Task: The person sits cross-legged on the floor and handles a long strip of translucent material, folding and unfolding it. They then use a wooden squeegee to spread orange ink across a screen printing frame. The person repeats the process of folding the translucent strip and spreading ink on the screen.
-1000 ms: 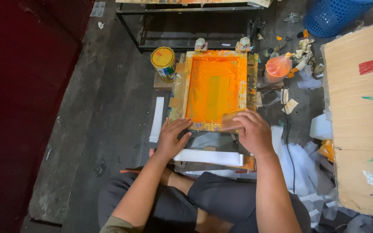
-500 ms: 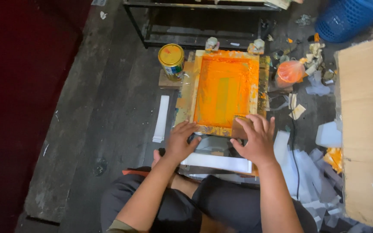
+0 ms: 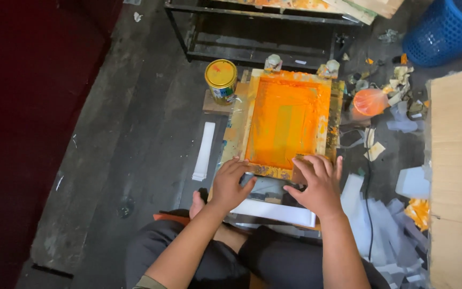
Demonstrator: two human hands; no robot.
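A wooden screen-printing frame (image 3: 286,122) coated in orange ink lies flat on the dark floor in front of me. My left hand (image 3: 230,183) rests on its near left corner with fingers spread. On the near right edge of the frame lies my right hand (image 3: 316,183), fingers splayed and pressing down. Neither hand grips anything. A white sheet (image 3: 276,212) lies just below the frame, between my hands and my crossed legs.
A yellow-lidded paint can (image 3: 221,80) stands left of the frame. An orange bowl (image 3: 370,101) and scraps sit at its right. A white strip (image 3: 205,150) lies at left. A blue basket (image 3: 445,29), a cardboard sheet (image 3: 455,176), a metal rack (image 3: 263,32) and grey paper pieces (image 3: 386,225) surround it.
The view has shifted slightly. Both hands have stayed on the near edge of the frame, with the fingers spread wider now.
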